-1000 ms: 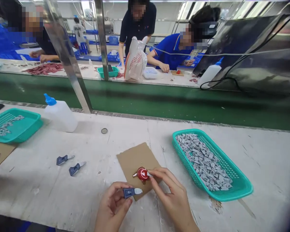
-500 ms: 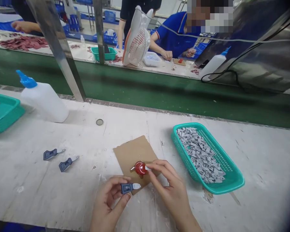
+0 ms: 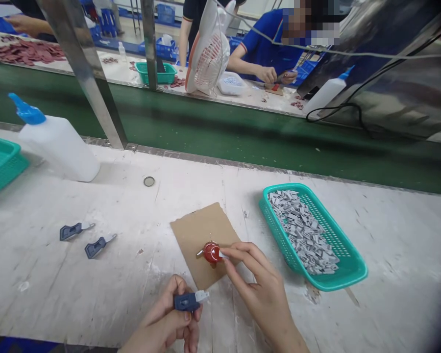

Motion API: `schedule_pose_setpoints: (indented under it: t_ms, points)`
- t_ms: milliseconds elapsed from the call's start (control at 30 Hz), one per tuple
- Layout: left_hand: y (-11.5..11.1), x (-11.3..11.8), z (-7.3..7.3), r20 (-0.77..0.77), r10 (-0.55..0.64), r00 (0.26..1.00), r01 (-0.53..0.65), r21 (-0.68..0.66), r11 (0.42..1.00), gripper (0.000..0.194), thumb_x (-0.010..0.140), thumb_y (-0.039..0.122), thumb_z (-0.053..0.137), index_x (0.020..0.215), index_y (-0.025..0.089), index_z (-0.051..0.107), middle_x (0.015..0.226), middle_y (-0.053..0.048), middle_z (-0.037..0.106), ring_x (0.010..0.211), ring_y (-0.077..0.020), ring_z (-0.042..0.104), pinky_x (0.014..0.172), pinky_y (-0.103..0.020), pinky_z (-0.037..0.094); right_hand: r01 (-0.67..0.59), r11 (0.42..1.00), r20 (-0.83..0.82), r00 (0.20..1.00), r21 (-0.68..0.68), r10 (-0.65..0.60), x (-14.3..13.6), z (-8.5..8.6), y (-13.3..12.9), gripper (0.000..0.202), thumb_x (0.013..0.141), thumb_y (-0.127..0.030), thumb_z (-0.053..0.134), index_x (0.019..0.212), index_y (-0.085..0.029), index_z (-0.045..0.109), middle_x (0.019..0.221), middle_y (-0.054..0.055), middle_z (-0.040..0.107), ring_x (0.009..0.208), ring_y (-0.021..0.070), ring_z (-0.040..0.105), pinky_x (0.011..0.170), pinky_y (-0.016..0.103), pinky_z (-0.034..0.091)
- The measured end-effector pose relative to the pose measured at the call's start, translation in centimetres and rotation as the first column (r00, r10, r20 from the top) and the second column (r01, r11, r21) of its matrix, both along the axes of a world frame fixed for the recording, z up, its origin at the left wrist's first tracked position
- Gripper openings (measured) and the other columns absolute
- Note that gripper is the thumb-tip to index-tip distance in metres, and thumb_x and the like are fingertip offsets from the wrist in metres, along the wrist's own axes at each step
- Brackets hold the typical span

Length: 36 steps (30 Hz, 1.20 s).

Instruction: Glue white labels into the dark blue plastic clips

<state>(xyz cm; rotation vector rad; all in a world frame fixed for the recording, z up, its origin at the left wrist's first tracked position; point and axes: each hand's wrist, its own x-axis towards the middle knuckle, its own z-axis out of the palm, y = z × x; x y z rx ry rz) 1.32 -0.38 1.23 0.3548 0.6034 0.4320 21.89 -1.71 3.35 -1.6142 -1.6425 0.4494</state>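
My left hand (image 3: 169, 316) grips a dark blue plastic part (image 3: 185, 302) with a light grey tip pointing right. My right hand (image 3: 259, 282) pinches a small grey plastic piece (image 3: 222, 253) between thumb and forefinger. That piece touches or sits just at the right edge of a shiny red liquid blob (image 3: 210, 252). The blob lies on a square of brown cardboard (image 3: 191, 225), with a small brownish smear beside it. Two similar dark blue parts with grey tips, a farther one (image 3: 71, 232) and a nearer one (image 3: 95, 247), rest on the table to the left.
A green basket (image 3: 353, 279) of small grey pieces stands at right. On the left are a white bottle (image 3: 64, 149) with a blue nozzle and another green basket (image 3: 7, 171). A bottle cap (image 3: 149, 181) lies behind the cardboard. Across the green divider (image 3: 206, 127), a co-worker in blue (image 3: 264, 39) handles parts.
My left hand has drawn down and left, turning over with the dark blue part still in it. My right hand stays at the red blob. The view has shifted slightly.
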Motion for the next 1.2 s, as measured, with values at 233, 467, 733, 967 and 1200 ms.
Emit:
schedule_pose_setpoints:
  t_ms: [233,467,733,967,1200]
  points:
    - [-0.2,0.5,0.3,0.109,0.023,0.994,-0.013,-0.087,0.996,0.043,0.071,0.042,0.081,0.075,0.019,0.044,0.077,0.003,0.061,0.049,-0.0045,0.057,0.047,-0.017,0.033,0.070,0.991,-0.220,0.971,-0.112,-0.093,-0.1,0.1,0.0,0.013,0.092,-0.022,0.062,0.099,-0.026,0.073,0.097,0.005,0.068,0.091,0.0188,0.065,0.079,0.029,0.052]
    - [-0.3,0.8,1.1,0.021,0.172,0.985,-0.172,0.005,0.985,0.030,0.076,0.036,0.081,0.077,0.016,0.058,0.082,-0.004,0.068,0.059,-0.0071,0.057,0.058,-0.019,0.046,0.099,0.918,-0.642,0.686,-0.384,-0.342,0.2,-0.7,0.2,0.021,0.079,-0.040,0.076,0.091,-0.022,0.076,0.095,0.007,0.075,0.089,0.0213,0.069,0.078,0.031,0.055]
    - [-0.4,2.1,1.4,-0.203,0.354,0.913,-0.332,0.134,0.934,0.039,0.063,0.039,0.089,0.091,0.018,0.071,0.078,-0.001,0.070,0.061,-0.0099,0.063,0.059,-0.021,0.053,0.055,0.905,-0.757,0.529,-0.421,-0.385,-0.3,0.9,0.1,0.030,0.072,-0.045,0.081,0.087,-0.018,0.077,0.089,0.010,0.076,0.072,0.0192,0.067,0.068,0.031,0.056]
    - [-0.2,3.6,2.4,-0.220,0.508,0.833,-0.421,0.344,0.839,0.025,0.067,0.033,0.087,0.084,0.020,0.073,0.086,-0.001,0.074,0.071,-0.0128,0.068,0.065,-0.020,0.056,-0.043,0.975,-0.677,0.727,-0.218,-0.119,-1.5,3.3,-1.0,0.008,0.083,-0.027,0.073,0.088,-0.024,0.077,0.090,0.006,0.073,0.085,0.0196,0.069,0.073,0.028,0.058]
    - [-0.3,3.8,3.1,-0.181,0.534,0.826,-0.434,0.402,0.806,0.022,0.069,0.031,0.085,0.085,0.021,0.074,0.085,-0.001,0.072,0.074,-0.0121,0.068,0.067,-0.017,0.056,-0.105,0.987,-0.417,0.908,-0.117,0.047,-2.3,5.1,-1.1,0.018,0.087,-0.014,0.065,0.095,-0.028,0.072,0.090,0.001,0.070,0.089,0.0151,0.067,0.081,0.025,0.054]
